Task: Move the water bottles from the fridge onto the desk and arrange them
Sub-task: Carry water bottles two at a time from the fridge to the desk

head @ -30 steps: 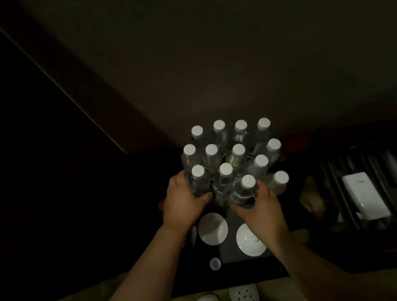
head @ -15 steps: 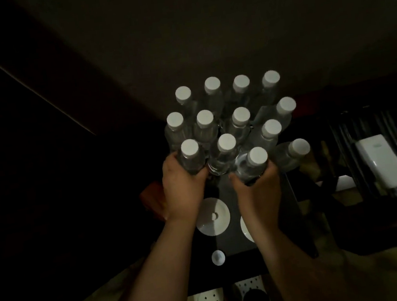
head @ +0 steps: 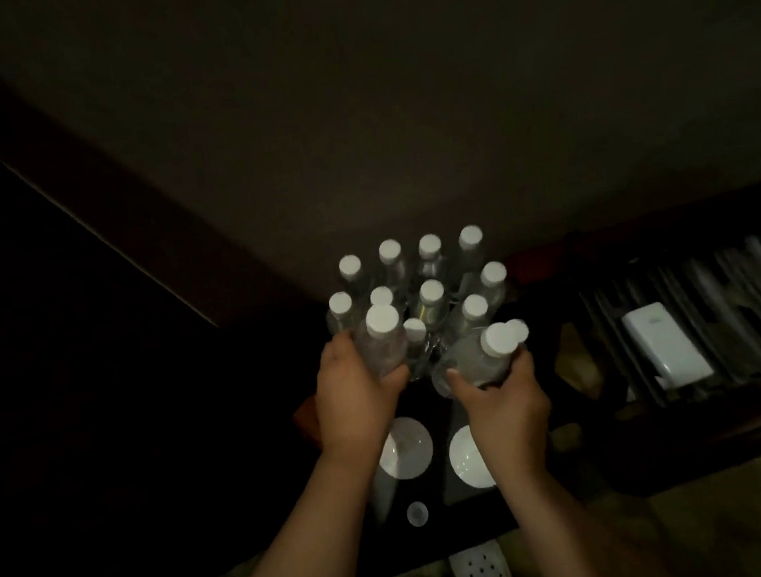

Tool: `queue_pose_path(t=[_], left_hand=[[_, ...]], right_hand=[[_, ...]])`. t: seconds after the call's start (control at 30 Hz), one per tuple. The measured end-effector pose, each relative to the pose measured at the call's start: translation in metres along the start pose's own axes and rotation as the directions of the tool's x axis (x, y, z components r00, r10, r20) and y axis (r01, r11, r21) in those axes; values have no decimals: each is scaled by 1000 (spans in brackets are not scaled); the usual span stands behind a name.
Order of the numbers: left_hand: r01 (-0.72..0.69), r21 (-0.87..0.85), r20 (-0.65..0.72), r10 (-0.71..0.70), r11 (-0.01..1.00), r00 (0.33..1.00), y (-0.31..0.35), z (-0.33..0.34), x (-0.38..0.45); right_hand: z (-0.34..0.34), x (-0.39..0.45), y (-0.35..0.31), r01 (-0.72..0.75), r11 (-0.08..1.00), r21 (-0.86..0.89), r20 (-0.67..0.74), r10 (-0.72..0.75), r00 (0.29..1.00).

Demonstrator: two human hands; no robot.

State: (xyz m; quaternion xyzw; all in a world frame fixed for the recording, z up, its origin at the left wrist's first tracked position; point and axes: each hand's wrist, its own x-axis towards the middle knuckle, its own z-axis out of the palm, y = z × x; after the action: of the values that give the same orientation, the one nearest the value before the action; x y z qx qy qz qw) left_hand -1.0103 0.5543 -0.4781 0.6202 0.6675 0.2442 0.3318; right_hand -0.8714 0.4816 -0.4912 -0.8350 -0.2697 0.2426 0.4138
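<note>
The cluster of capped water bottles stands tightly packed, caps nearly touching, so no passage is offered between them. Nearer than the cluster, the dark tabletop is partly taken up by two white round lids and a small cap; a narrow bare strip is left between the lids. Right of the cluster, a slatted rack bearing a white box blocks the way.

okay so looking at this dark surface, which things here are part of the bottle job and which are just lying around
Part of the job: bottle gripped by left hand; bottle gripped by right hand; standing bottles.

Lying about: two white discs; small cap; white box.
</note>
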Motion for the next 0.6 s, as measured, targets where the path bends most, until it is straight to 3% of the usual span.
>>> queue_pose_path(t=[0.17, 0.37, 0.6], left_hand=[[-116, -35, 2, 116, 993, 993, 85, -64, -26], [-308, -79, 35, 311, 948, 950, 212, -151, -64], [-542, -231, 158, 581, 808, 798, 372, -208, -125]], right_hand=[[-80, -18, -81, 10, 994, 110, 22, -12, 1000], [-211, -52, -188, 124, 982, 140, -44, -118, 992], [-378, -77, -260, 186, 967, 173, -173, -156, 973]])
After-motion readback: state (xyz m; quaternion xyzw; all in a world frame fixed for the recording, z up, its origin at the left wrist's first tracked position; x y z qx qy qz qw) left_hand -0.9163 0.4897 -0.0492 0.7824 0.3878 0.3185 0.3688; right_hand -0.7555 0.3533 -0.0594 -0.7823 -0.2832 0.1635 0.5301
